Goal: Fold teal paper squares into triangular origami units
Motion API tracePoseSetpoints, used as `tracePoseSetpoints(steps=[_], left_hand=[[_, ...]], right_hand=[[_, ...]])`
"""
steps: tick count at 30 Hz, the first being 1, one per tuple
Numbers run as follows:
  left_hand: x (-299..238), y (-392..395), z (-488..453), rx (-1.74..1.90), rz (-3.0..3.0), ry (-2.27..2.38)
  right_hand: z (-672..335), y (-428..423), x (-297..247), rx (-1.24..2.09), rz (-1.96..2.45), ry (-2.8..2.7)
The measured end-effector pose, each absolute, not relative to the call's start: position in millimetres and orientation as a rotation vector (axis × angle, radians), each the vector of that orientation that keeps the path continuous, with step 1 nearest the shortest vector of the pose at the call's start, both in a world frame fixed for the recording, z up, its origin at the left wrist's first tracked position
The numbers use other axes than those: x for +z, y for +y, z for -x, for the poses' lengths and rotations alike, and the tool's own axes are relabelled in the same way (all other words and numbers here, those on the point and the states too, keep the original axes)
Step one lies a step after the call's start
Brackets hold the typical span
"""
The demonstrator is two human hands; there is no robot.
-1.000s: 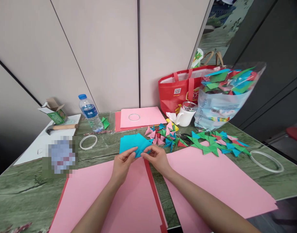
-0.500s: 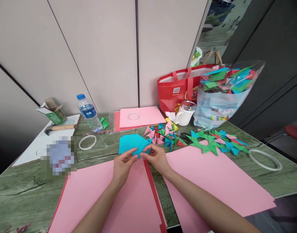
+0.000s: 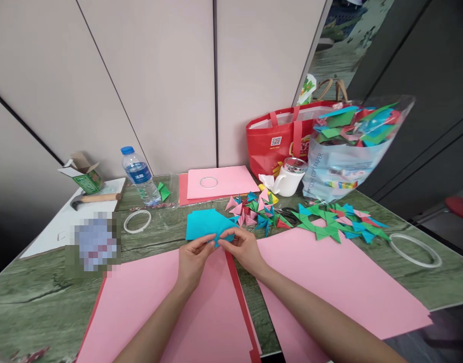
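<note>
Both of my hands meet over a small folded blue paper piece [image 3: 218, 236] at the middle of the table. My left hand [image 3: 192, 259] pinches its left side and my right hand [image 3: 243, 247] pinches its right side, fingertips nearly touching. Just behind them lies a stack of blue paper sheets [image 3: 205, 223]. Under my forearms lie large pink sheets [image 3: 201, 312], with a red sheet edge [image 3: 239, 297] showing between them. To the right of the blue stack sits a pile of folded paper pieces [image 3: 254, 209] in pink, blue, green and red.
A water bottle [image 3: 138, 175], a small green box [image 3: 83, 174], a hammer [image 3: 95, 198] and a tape ring [image 3: 137, 221] stand at the left. A white mug [image 3: 288, 177], a red bag [image 3: 280, 141], a plastic bag of paper [image 3: 348, 146] and flat green stars [image 3: 330, 222] sit at the right.
My fingertips have drawn slightly closer together on the blue piece. Nothing else on the table has moved.
</note>
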State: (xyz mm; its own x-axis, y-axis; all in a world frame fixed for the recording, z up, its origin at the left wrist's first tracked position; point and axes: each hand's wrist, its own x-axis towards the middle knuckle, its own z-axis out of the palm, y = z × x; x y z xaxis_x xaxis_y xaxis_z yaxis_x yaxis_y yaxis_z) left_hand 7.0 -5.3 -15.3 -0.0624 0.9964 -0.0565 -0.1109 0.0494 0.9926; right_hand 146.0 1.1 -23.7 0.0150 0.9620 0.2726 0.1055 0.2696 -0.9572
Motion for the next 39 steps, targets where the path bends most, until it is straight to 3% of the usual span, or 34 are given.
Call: tracePoseSetpoints(steps=[22,33,39], left_hand=[[-11.8,-6.7,-8.5,1.261,-1.061,1.235],[-15.7,-6.7,-8.0,1.273,-1.111,1.227],[-14.2,-7.7,-7.4,1.256,-1.190,1.261]], right_hand=[[-145.4,3.6,-25.0,1.039,1.035,-1.315],[-144.2,0.6,-27.0,0.921,1.080,-1.385],[-143.4,1.2,-28.0,1.061,1.053,-1.339]])
